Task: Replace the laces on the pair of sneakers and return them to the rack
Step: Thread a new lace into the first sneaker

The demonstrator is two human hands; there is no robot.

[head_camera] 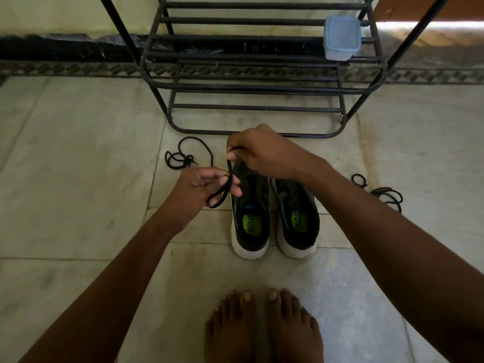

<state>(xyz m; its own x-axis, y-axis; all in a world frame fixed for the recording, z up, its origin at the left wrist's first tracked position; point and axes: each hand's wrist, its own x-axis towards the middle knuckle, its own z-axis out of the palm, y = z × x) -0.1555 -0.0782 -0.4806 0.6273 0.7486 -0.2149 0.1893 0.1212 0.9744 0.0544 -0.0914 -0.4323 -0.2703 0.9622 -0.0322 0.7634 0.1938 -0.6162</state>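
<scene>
Pair of sneakers stood side by side on the floor, heels toward the person, just in front of the rack. Left hand pinched a black lace beside the left shoe. Right hand gripped the same lace over its toe. Loose lace lay left; another coiled lace lay right.

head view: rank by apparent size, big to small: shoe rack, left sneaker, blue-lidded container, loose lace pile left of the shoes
1. shoe rack, by far the largest.
2. left sneaker.
3 and 4. blue-lidded container and loose lace pile look alike in extent; the container sits farther back, so no ranking.
</scene>
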